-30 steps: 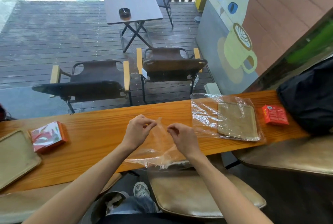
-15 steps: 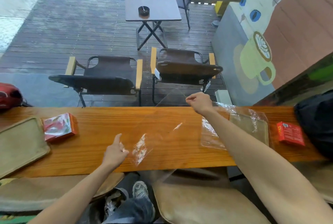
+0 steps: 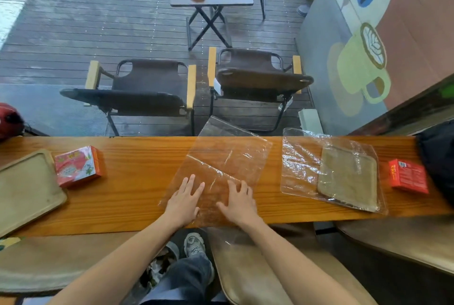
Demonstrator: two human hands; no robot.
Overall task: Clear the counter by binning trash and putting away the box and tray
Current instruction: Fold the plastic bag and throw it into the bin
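A clear plastic bag (image 3: 226, 157) lies spread flat across the middle of the wooden counter (image 3: 137, 164), its far edge overhanging the back. My left hand (image 3: 184, 200) and my right hand (image 3: 238, 202) rest flat on its near end, fingers spread, holding nothing. To the right a tan tray (image 3: 348, 177) sits inside a second clear bag (image 3: 299, 162), with a red box (image 3: 407, 175) beyond it. At the left lie another tan tray (image 3: 27, 189) and a red box (image 3: 78, 166) wrapped in shiny film.
A black bag (image 3: 437, 157) rests at the counter's right end and a red object (image 3: 9, 120) at the far left. Padded stools (image 3: 248, 268) stand below the near edge, with crumpled rubbish (image 3: 159, 263) by my feet. Chairs and a table stand outside the window.
The bag was pinched up between both hands, then pulled open with my right hand reaching far. Now it lies flat and both palms press on its near end.
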